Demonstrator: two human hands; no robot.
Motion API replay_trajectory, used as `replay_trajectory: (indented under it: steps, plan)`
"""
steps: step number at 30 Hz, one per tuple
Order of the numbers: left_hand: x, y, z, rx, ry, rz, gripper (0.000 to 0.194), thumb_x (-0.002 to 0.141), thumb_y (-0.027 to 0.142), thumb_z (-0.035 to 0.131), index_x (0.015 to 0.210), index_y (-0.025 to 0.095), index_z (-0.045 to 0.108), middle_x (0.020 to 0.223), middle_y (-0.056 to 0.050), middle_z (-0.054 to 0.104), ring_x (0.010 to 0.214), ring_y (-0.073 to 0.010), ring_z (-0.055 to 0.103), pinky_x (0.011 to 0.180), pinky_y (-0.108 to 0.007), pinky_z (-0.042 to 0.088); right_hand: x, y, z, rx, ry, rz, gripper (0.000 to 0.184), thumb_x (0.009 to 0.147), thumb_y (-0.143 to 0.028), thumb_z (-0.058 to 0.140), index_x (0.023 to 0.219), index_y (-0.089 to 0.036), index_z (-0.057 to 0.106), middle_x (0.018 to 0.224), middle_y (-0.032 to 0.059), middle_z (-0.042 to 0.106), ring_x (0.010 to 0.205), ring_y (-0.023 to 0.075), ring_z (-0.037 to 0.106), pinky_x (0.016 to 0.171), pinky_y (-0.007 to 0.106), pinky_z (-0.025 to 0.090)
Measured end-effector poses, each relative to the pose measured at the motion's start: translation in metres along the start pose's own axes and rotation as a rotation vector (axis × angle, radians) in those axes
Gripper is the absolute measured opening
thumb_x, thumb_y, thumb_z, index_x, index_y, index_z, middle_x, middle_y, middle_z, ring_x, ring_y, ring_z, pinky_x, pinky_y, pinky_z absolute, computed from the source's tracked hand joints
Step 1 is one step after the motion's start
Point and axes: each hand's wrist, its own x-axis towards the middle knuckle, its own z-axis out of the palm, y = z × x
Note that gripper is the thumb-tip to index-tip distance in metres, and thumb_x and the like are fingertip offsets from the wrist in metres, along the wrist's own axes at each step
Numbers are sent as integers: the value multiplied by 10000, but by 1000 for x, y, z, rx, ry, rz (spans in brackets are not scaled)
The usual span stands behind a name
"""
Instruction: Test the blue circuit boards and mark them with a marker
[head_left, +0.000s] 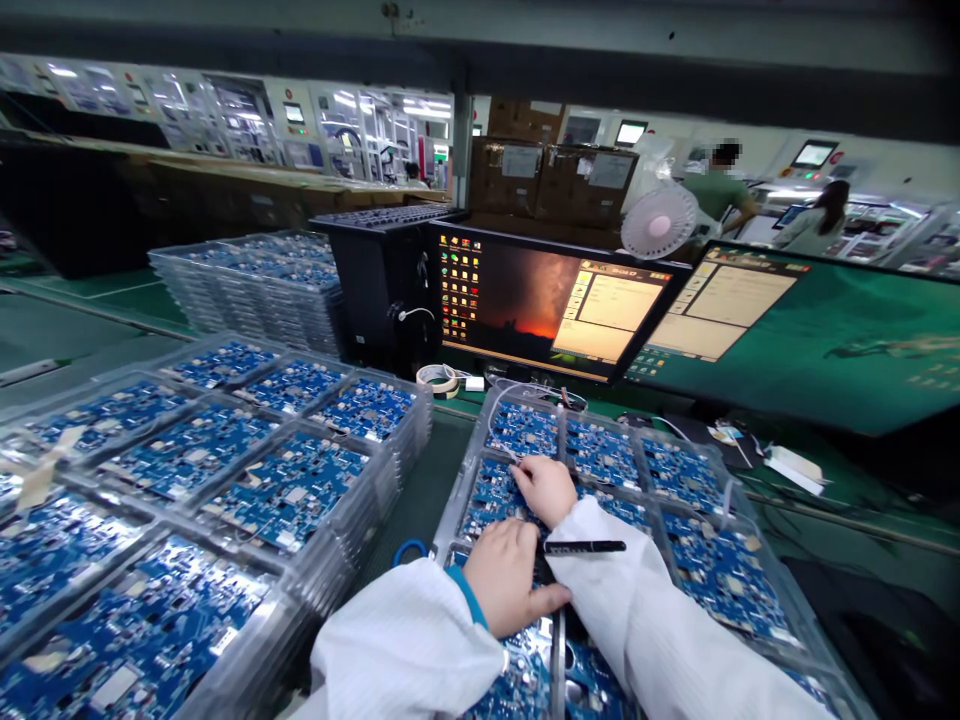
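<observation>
My right hand rests its fingertips on a blue circuit board in a clear plastic tray of several boards. Just below it, my left hand lies over the same tray, its fingers on the boards and partly hiding them. A black marker pen crosses my right sleeve, with one end by my left hand. I cannot tell whether either hand grips it. White sleeves cover both forearms.
Stacked trays of blue boards fill the left side, with more stacks behind. Ahead stand a lit monitor, a second large monitor, a white fan, a tape roll and cardboard boxes. A co-worker stands beyond.
</observation>
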Motion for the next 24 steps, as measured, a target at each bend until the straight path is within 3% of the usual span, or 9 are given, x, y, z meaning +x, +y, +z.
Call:
replay_trajectory:
  steps: [10,15,19,22,24]
  plan:
    - [-1,-1,1,8,29,6,558,741,651,261,851,141,459,813,-92,521,795,-263,499,711,-413,392,-1,-6,-5,-28,-20,-29,263,784,-321,449,606,-179,580,675,34,603,702,143,527,668,236,323]
    - [-4,-2,2,32,50,14,559,745,646,258,877,138,447,845,-103,515,805,-261,496,726,-415,393,-18,11,-42,30,-7,-11,218,747,-360,482,669,-198,605,688,10,607,701,133,534,681,223,354]
    - [-3,-2,0,42,29,14,524,754,618,304,901,133,438,863,-104,513,821,-259,492,735,-408,391,-56,68,-105,79,-2,84,242,745,-390,441,752,-219,612,781,23,617,739,149,547,686,242,388]
    - [-1,-2,-1,37,25,12,527,759,614,301,913,129,437,853,-103,519,819,-254,496,737,-399,392,-109,137,-149,124,9,306,290,694,-483,470,823,-264,608,882,60,615,783,176,560,695,270,405]
    - [-1,-1,-2,32,19,7,529,762,614,294,914,129,440,850,-105,523,819,-253,500,736,-394,393,-155,193,-164,95,80,484,289,644,-497,514,809,-285,618,884,100,617,756,177,575,670,279,401]
